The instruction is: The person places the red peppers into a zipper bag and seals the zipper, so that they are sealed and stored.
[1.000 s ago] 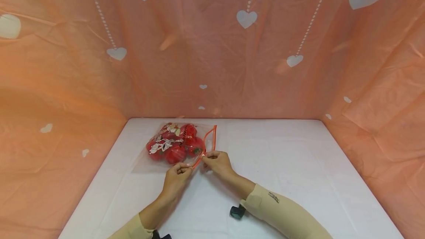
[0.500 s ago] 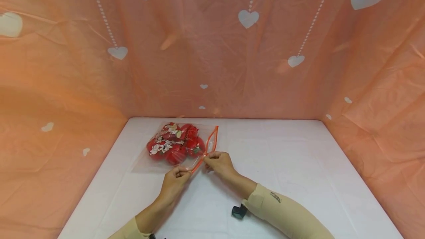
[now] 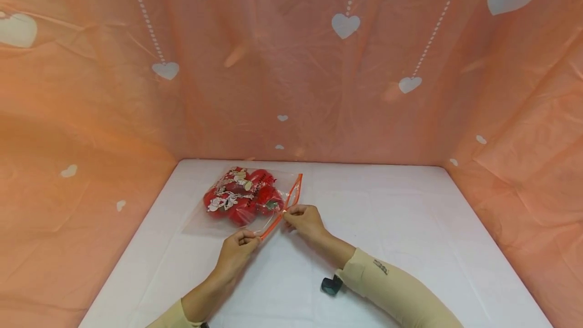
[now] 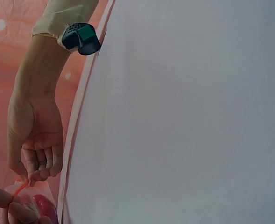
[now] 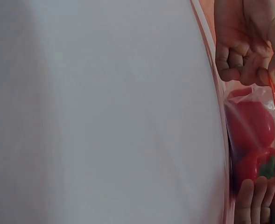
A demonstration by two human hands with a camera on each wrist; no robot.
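A clear zip bag [image 3: 193,224] with cartoon prints and an orange zip strip lies at the back left of the table in the head view. It holds several red bell peppers [image 5: 252,125], one showing a green stem. My left hand [image 3: 234,257] pinches the near end of the zip strip between thumb and fingers. My right hand [image 3: 307,222] pinches the small pale slider partway along the strip. From the slider to the near end the strip runs as one line; toward the far corner its two sides stand slightly apart. Fingertips partly cover the slider.
The white table [image 3: 387,227] extends to the right and in front of the bag. Orange curtains [image 3: 309,90] with white hearts enclose the back and sides. A dark wrist camera [image 3: 331,285] hangs below the right sleeve.
My right hand and the slider have moved along the strip, away from my left hand. The left hand has drawn slightly nearer and left. The gap at the far end has narrowed.
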